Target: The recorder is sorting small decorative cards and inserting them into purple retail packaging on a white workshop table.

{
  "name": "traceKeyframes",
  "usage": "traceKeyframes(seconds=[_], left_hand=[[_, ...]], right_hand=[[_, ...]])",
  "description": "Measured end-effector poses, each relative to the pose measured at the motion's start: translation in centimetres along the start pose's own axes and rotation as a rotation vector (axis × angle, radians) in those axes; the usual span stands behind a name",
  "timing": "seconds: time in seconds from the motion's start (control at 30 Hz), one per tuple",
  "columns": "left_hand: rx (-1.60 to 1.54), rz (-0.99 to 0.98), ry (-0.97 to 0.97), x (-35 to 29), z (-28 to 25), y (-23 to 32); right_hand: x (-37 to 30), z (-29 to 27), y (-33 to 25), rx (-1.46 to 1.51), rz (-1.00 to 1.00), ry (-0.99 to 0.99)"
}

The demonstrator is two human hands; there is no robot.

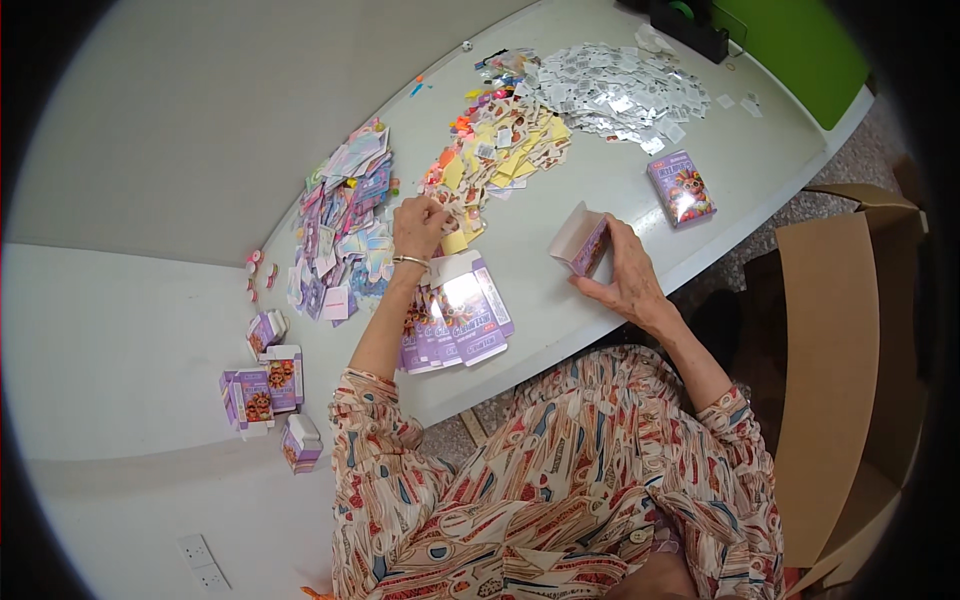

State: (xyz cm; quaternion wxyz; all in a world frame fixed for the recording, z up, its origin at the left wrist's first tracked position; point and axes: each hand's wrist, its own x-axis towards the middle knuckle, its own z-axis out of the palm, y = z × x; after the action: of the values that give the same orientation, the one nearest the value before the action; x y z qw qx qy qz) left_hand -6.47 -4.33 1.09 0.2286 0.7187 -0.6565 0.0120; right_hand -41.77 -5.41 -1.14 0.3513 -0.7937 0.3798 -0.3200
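In my right hand (632, 275) is a small purple printed carton (590, 248), tilted, its top flap up and its mouth toward the left. My fingers and thumb wrap its right side. My left hand (418, 226), with a bangle at the wrist, is at the near edge of a pile of yellow and brown-printed paper pieces (515, 145). Its fingers are bent together; whatever is between them is too small to make out. Just below that hand lies a fanned stack of flat purple cartons (455, 320), partly covered by my left forearm.
A closed purple carton (682, 188) lies at the right. Behind are white printed slips (620, 90) and a tape dispenser (690, 28). Pastel packets and cards (345, 210) lie left, near several folded cartons (283, 378). A large cardboard box (825, 390) stands beside the table (560, 320).
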Motion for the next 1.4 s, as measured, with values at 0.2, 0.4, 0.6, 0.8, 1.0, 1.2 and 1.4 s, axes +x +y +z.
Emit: traceKeyframes(seconds=[0.2,0.4,0.6,0.8,1.0,1.2,1.4], left_hand=[[-0.769,-0.272,-0.061,1.6,-2.5,3.4],[-0.672,-0.057,-0.082,-0.7,-4.9,14.0],[-0.539,0.063,-0.153,-1.5,-4.0,14.0],[-0.573,-0.021,-0.087,-0.3,-4.2,13.2],[-0.559,0.118,0.149,0.0,-5.3,15.7],[-0.633,0.106,-0.093,-0.1,-4.6,14.0],[-0.941,-0.219,-0.146,4.3,-3.3,12.5]], right_hand=[[0.1,0.1,-0.4,-0.060,-0.038,0.023],[0.2,0.4,-3.0,-0.163,-0.075,0.000],[0.0,-0.1,-4.0,-0.193,-0.046,-0.058],[0.1,-0.3,-3.7,-0.203,-0.062,-0.029],[0.6,-0.9,-3.6,-0.260,-0.038,-0.018],[0.4,-1.5,-3.9,-0.243,-0.026,-0.002],[0.3,-1.7,-2.7,-0.159,-0.017,0.074]])
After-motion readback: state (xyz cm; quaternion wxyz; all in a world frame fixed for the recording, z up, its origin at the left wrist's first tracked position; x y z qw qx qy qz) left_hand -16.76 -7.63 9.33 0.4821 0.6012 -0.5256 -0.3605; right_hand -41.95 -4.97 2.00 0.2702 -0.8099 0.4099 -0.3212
